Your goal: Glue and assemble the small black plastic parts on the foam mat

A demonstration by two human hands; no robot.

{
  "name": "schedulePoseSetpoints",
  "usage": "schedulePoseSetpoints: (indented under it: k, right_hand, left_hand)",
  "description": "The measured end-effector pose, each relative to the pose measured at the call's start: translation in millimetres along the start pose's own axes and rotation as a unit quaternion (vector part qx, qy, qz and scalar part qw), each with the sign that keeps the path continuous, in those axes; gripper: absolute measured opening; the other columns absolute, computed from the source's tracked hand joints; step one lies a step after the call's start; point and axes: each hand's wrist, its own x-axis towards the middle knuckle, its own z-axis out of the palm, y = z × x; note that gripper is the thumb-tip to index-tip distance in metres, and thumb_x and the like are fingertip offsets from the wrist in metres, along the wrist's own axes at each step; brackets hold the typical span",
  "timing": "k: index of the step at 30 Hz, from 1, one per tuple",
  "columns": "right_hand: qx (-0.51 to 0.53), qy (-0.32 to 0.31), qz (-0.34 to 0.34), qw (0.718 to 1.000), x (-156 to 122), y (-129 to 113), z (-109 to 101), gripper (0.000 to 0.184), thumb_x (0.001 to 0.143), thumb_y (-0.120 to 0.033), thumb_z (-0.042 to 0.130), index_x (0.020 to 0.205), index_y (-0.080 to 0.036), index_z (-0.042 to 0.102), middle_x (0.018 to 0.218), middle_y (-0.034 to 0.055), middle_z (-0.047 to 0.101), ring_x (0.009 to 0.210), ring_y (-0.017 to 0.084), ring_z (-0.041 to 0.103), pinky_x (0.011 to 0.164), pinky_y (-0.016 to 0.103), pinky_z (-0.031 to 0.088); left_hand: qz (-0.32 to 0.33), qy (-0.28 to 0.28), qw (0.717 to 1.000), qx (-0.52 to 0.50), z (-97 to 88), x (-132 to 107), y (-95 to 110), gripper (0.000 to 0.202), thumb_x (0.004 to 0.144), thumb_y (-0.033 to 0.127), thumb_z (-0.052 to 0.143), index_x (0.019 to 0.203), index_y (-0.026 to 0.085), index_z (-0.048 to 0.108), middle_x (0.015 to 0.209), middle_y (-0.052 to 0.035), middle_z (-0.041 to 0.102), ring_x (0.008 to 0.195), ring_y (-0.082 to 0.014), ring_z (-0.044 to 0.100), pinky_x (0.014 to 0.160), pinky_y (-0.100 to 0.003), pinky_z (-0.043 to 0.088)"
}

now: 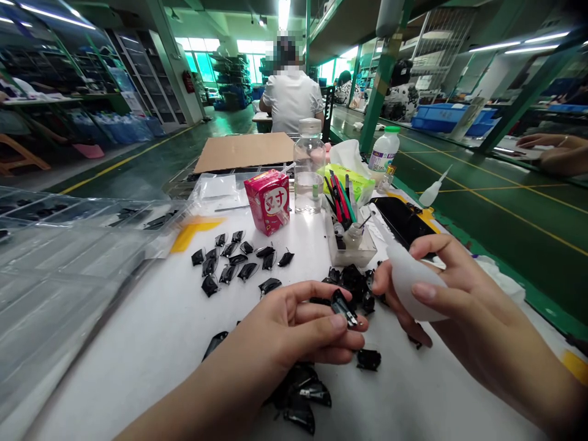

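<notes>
Between the thumb and fingers of my left hand (pixel 307 324) is a small black plastic part (pixel 343 307) with a shiny, silvery face. My right hand (pixel 454 300), to the right of it, grips a white squeeze bottle (pixel 416 285) by its rounded body; its tip points up and left, apart from the part. Loose black parts (pixel 301 398) lie beneath my left hand, partly hidden by it. Another pile of black parts (pixel 353 278) sits just beyond my fingers. Farther left, several similar pieces (pixel 237 260) are spread over the white tabletop (pixel 151 324).
Clear compartment trays (pixel 68 275) fill the left side. A red drink carton (pixel 267 202), a clear bottle (pixel 309 177) and a holder (pixel 351 251) with cutters stand at the back. A phone (pixel 399 220) and another squeeze bottle (pixel 432 193) are at right. A person (pixel 294 98) sits ahead.
</notes>
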Motion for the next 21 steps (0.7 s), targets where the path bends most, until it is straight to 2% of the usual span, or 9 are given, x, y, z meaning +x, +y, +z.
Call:
schedulePoseSetpoints:
  k: [5, 10, 12, 16, 21]
  right_hand:
    - [-0.010, 0.010, -0.008, 1.000, 1, 1, 0, 0.024, 0.091, -0.037, 0.067, 0.102, -0.033, 0.046, 0.090, -0.0049, 0.070, 0.059, 0.011, 0.055, 0.046, 0.019, 0.048]
    - [-0.009, 0.019, -0.007, 1.000, 0, 4, 0, 0.024, 0.092, -0.037, 0.066, 0.105, -0.034, 0.046, 0.093, -0.0037, 0.070, 0.061, 0.013, 0.056, 0.046, 0.020, 0.048]
    - [-0.013, 0.015, -0.006, 1.000, 0, 5, -1, 0.025, 0.092, -0.037, 0.066, 0.106, -0.035, 0.047, 0.092, -0.0036, 0.070, 0.061, 0.013, 0.057, 0.046, 0.021, 0.049]
    - [-0.014, 0.007, -0.010, 1.000, 0, 4, 0, 0.026, 0.091, -0.037, 0.066, 0.106, -0.034, 0.045, 0.089, -0.0031, 0.070, 0.059, 0.014, 0.055, 0.045, 0.021, 0.047]
    - [0.008, 0.001, 0.028, 1.000, 0, -1, 2, 0.025, 0.094, -0.037, 0.063, 0.105, -0.032, 0.042, 0.092, -0.0025, 0.069, 0.062, 0.013, 0.054, 0.048, 0.021, 0.045]
  left_hand:
    - [-0.025, 0.013, 0.999, 0.036, 4.9, 2, -6, 0.013, 0.092, 0.019, 0.071, 0.097, 0.013, 0.061, 0.083, -0.0077, 0.081, 0.074, -0.0125, 0.074, 0.071, -0.022, 0.057]
    - [-0.038, -0.005, 0.997, 0.066, 4.3, 3, -13, 0.016, 0.091, 0.027, 0.071, 0.100, 0.016, 0.064, 0.081, -0.0043, 0.081, 0.086, -0.0140, 0.075, 0.086, -0.025, 0.052]
    - [-0.038, -0.002, 0.996, 0.080, 3.2, 2, -13, 0.018, 0.091, 0.028, 0.071, 0.103, 0.017, 0.064, 0.083, -0.0039, 0.082, 0.090, -0.0146, 0.075, 0.088, -0.024, 0.049]
    - [-0.009, 0.015, 0.997, 0.078, 1.6, 1, -11, 0.020, 0.091, 0.032, 0.070, 0.105, 0.018, 0.065, 0.088, -0.0030, 0.082, 0.094, -0.0162, 0.074, 0.084, -0.024, 0.049]
    - [0.016, 0.042, 0.994, 0.098, 2.1, 2, -5, 0.020, 0.093, 0.035, 0.068, 0.105, 0.019, 0.065, 0.088, -0.0020, 0.081, 0.096, -0.0176, 0.073, 0.085, -0.026, 0.048]
